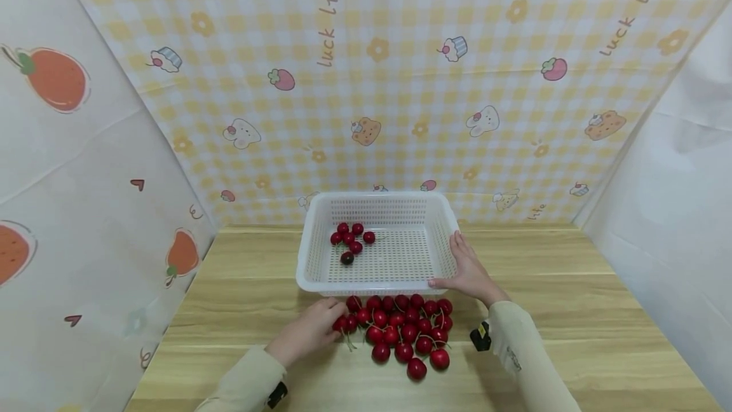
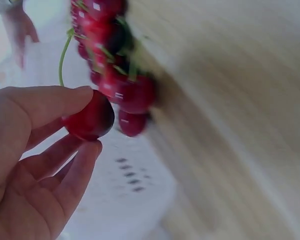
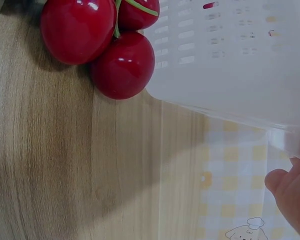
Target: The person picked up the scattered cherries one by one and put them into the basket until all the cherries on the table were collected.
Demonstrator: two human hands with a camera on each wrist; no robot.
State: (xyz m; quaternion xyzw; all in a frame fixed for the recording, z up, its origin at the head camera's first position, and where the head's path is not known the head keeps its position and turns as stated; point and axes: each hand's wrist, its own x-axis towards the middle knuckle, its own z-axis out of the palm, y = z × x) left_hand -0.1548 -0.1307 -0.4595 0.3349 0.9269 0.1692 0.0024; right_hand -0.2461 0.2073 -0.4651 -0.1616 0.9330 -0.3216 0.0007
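Observation:
My left hand (image 1: 311,329) is at the left end of a group of red cherries on the table. Between its thumb and fingertips it pinches one dark red cherry (image 2: 97,117) with a green stem, seen closely in the left wrist view. The loose cherries (image 1: 408,332), many with stems, lie in front of a white plastic basket (image 1: 366,286) with slotted walls. Several cherries (image 1: 349,239) sit inside the basket, towards its left. My right hand (image 1: 471,275) holds the basket's front right corner, thumb along the front rim and fingers against the right side.
The wood-grain table (image 1: 572,310) extends to both sides of the basket. Behind it hangs a yellow checked cloth (image 1: 400,94), close to the basket's back rim. White cloth panels (image 1: 86,177) stand at the left and right.

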